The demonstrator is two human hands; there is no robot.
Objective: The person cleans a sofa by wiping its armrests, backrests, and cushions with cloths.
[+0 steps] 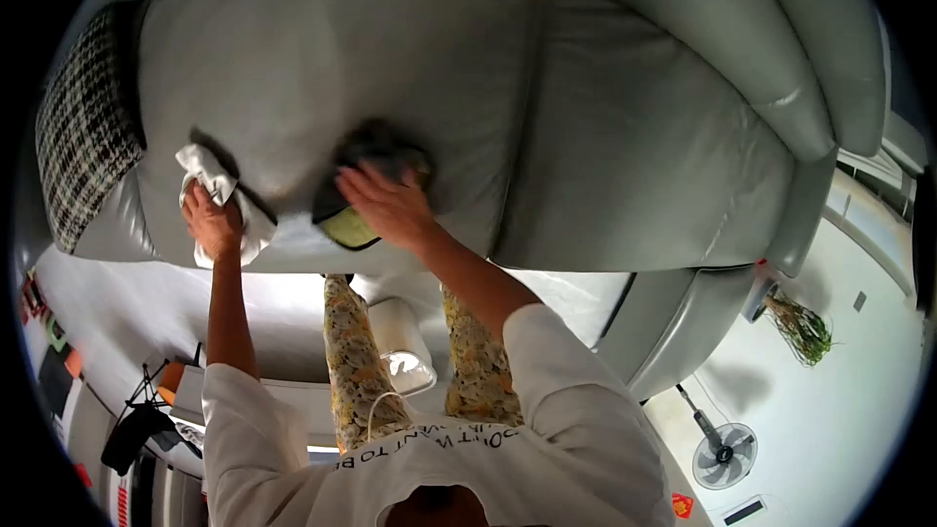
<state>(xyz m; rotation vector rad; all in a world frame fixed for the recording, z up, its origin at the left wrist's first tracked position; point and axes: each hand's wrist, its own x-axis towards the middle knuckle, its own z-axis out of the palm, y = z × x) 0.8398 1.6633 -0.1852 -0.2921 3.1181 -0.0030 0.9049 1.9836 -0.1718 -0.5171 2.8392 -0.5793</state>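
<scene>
My left hand has its fingers closed around a crumpled white cloth near the front edge of the grey leather sofa seat. To its right, my right hand presses a dark grey cloth onto the same seat cushion. A yellow-green patch of that cloth shows below the hand. The dark cloth is a little blurred, and the palm hides part of it.
A black-and-white woven cushion leans at the sofa's left end. A white bin stands on the floor between my legs. Right of me are a standing fan and a potted plant. Behind on the left lie assorted household items.
</scene>
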